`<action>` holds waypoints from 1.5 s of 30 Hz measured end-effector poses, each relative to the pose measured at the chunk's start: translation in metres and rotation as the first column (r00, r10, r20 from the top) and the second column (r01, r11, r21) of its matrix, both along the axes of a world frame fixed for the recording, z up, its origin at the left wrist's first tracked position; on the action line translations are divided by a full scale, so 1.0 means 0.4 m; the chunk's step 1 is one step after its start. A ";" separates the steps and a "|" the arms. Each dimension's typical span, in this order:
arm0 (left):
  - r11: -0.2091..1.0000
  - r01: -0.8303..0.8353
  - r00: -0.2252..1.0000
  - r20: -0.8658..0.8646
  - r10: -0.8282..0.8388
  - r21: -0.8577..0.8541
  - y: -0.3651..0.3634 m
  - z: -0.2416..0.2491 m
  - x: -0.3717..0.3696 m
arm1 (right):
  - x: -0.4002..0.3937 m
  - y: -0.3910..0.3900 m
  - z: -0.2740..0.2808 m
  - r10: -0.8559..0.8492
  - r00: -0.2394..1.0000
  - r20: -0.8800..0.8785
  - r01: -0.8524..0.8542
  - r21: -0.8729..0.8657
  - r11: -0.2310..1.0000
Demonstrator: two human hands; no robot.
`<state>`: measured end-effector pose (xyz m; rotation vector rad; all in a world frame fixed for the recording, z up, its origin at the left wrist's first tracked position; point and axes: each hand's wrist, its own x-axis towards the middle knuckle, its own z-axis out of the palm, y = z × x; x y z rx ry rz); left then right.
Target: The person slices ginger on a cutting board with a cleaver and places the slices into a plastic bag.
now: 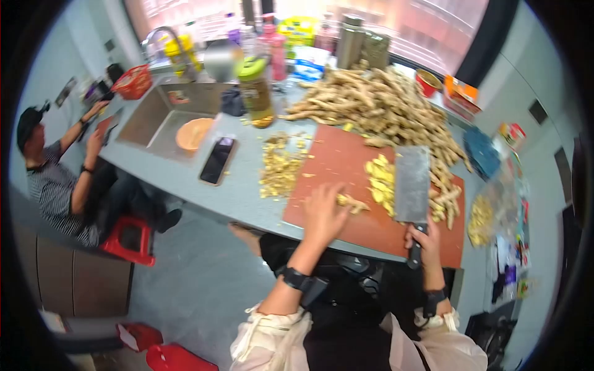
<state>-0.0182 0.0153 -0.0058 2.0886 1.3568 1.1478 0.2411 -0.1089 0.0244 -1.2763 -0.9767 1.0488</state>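
My right hand (pixel 424 242) grips the dark handle of a cleaver (pixel 413 182), whose broad blade lies over the right part of a reddish-brown cutting board (pixel 334 161). Left of the blade is a pile of yellow ginger slices (pixel 382 184). My left hand (pixel 326 213) is on the board with its fingers apart, beside a small ginger piece (pixel 352 203); whether it touches the piece is unclear. Unsliced ginger roots (pixel 377 102) are heaped behind the board. Smaller ginger bits (pixel 281 166) lie on the counter to its left.
A phone (pixel 218 161) and a green-lidded jar (pixel 255 93) stand left of the board, near a sink (pixel 164 114) holding an orange bowl (pixel 194 134). Another person (pixel 59 179) sits at far left on a red stool (pixel 131 240). Plastic bags (pixel 495 204) are at right.
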 end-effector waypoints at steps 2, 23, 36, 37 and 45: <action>0.998 0.049 0.999 -0.014 -0.049 -0.028 -0.003 0.009 -0.005 | 0.013 -0.005 -0.013 -0.012 1.000 0.010 0.012 0.008 1.000; 0.999 0.036 0.997 -0.070 -0.035 0.009 -0.007 0.015 -0.004 | -0.003 0.030 0.178 0.417 0.827 0.376 -0.314 -0.306 0.899; 0.999 0.033 0.999 -0.022 -0.032 0.038 -0.005 0.017 -0.004 | -0.044 0.048 0.230 0.472 0.591 0.654 -0.321 -0.346 0.881; 0.999 0.033 0.999 -0.018 -0.032 0.037 -0.004 0.015 -0.004 | -0.044 0.049 0.230 0.467 0.577 0.670 -0.321 -0.339 0.884; 0.999 0.034 0.999 -0.019 -0.033 0.039 -0.008 0.026 -0.004 | -0.042 0.052 0.209 0.431 0.488 0.759 -0.351 -0.282 0.893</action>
